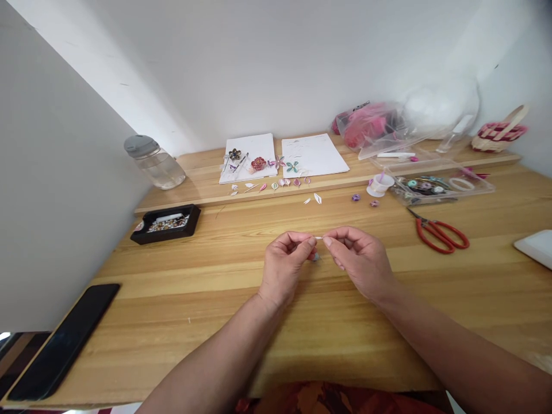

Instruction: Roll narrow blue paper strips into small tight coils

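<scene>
My left hand [287, 261] and my right hand [360, 256] meet above the middle of the wooden table. A small thin white piece [319, 237] is pinched between both sets of fingertips, one end in each hand; its exact kind is too small to make out. Below the left fingers shows a small pale bluish bit [316, 257], partly hidden by the hand. Just beyond the hands lie white leaf-shaped pieces [318, 198]. Farther back, a row of small petal pieces [275, 186] in pink, white and green rests along the raised shelf's edge.
Red-handled scissors [442, 234] lie at right, near a clear box [483, 187] of small parts and a white spool [380, 185]. At left are a black bead tray [192, 221], a water bottle [161, 169] and a black phone [64, 342]. Paper sheets [314, 158] lie behind.
</scene>
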A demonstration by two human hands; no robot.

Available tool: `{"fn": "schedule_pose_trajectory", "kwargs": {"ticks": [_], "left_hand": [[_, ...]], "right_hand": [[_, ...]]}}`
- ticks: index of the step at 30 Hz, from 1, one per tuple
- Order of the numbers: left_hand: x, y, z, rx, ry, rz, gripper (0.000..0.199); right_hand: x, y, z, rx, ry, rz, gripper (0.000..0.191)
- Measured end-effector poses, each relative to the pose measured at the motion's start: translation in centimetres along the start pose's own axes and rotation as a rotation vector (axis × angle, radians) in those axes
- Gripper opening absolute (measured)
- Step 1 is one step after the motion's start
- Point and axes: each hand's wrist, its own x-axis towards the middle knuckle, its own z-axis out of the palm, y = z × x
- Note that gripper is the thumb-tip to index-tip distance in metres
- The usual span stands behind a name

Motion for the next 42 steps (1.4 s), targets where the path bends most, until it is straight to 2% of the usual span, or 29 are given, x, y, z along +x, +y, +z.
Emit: {"fn": "schedule_pose_trajectory", "kwargs": {"ticks": [42], "left_hand": [[-0.12, 0.15, 0.31, -0.025, 0.019, 0.006, 0.020]], "right_hand": [[-0.03, 0.16, 0.07, 0.004, -0.003, -0.008, 0.016]]}}
